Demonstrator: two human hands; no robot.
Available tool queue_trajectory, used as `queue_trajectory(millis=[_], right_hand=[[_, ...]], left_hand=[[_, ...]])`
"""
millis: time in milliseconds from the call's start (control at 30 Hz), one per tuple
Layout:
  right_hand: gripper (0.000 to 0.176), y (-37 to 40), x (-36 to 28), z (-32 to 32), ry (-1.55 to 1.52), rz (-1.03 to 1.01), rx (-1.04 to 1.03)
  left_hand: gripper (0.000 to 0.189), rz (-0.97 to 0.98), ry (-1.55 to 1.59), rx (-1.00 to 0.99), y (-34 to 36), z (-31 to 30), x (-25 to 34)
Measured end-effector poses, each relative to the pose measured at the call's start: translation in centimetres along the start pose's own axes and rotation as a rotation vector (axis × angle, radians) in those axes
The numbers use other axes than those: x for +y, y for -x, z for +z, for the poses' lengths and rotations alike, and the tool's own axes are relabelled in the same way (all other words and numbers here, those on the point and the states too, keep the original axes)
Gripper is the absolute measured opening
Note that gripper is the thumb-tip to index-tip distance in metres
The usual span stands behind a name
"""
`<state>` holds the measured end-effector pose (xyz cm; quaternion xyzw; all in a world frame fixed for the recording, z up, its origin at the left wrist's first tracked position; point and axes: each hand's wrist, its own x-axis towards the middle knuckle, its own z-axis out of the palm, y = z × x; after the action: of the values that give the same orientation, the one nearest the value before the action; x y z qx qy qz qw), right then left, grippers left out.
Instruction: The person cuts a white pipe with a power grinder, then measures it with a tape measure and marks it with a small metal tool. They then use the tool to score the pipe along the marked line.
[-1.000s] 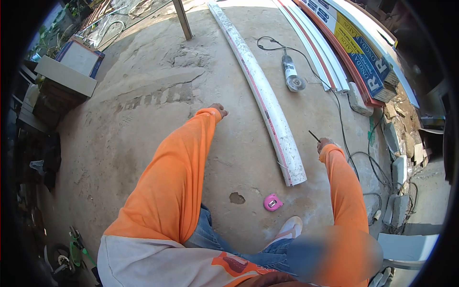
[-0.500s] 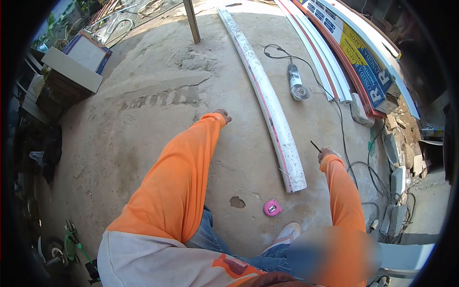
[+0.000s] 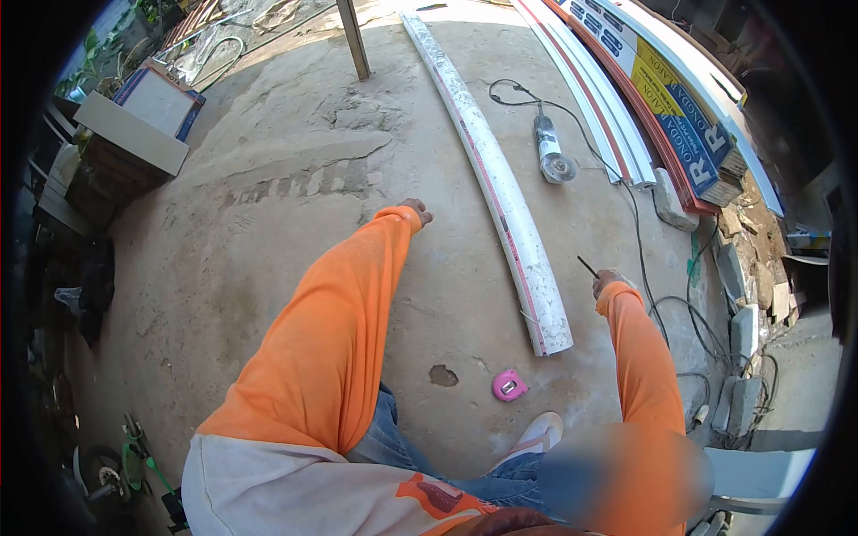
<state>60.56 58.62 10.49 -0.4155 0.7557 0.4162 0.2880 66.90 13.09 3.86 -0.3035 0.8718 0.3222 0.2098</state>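
My left hand [image 3: 417,212] reaches forward above the floor, left of a long white pipe [image 3: 496,196], and does not touch it. Its fingers are slightly bent and apart, with nothing visible in them. My right hand [image 3: 609,280], to the right of the pipe's near end, is closed around a thin dark pencil-like stick [image 3: 586,266] that points up and left. The pipe has grey smudges and a red printed line along its side. On the concrete near my foot lies a pink tape measure [image 3: 509,385].
An angle grinder [image 3: 554,152] with its cord lies right of the pipe. Beyond it are white and red panel strips [image 3: 590,98] and a blue-yellow carton [image 3: 684,121]. Broken blocks [image 3: 744,330] and cables line the right side. A post [image 3: 354,40] stands ahead.
The view has shifted slightly, so the floor things sit a little higher. My hands hold nearly the same positions, and the stick stays in my right hand.
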Motion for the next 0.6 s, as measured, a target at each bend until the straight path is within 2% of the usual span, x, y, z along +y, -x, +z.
queue_trajectory(millis=[33, 67, 133, 267, 333, 600], right_hand=[[0.028, 0.2, 0.0, -0.2, -0.211, 0.123, -0.014], [0.028, -0.2, 0.0, 0.1, -0.213, 0.122, -0.017], [0.028, -1.1, 0.0, 0.8, 0.146, -0.073, 0.011], [0.027, -0.5, -0.2, -0.3, 0.115, -0.069, -0.052], [0.026, 0.6, -0.6, -1.5, 0.072, 0.018, -0.096], [0.029, -1.9, -1.2, 0.3, 0.155, -0.033, -0.126]], left_hand=[[0.052, 0.000, -0.001, -0.002, -0.4, 0.1, -0.2], [0.052, 0.013, 0.023, 0.000, -0.8, 0.3, -0.5], [0.052, 0.026, 0.046, -0.002, -1.0, 0.4, -0.7], [0.051, 0.025, 0.027, 0.019, -0.8, 0.2, -0.5], [0.051, 0.022, 0.040, 0.014, -0.9, 0.5, -0.6], [0.052, 0.044, 0.087, 0.017, -1.0, 0.6, -0.5]])
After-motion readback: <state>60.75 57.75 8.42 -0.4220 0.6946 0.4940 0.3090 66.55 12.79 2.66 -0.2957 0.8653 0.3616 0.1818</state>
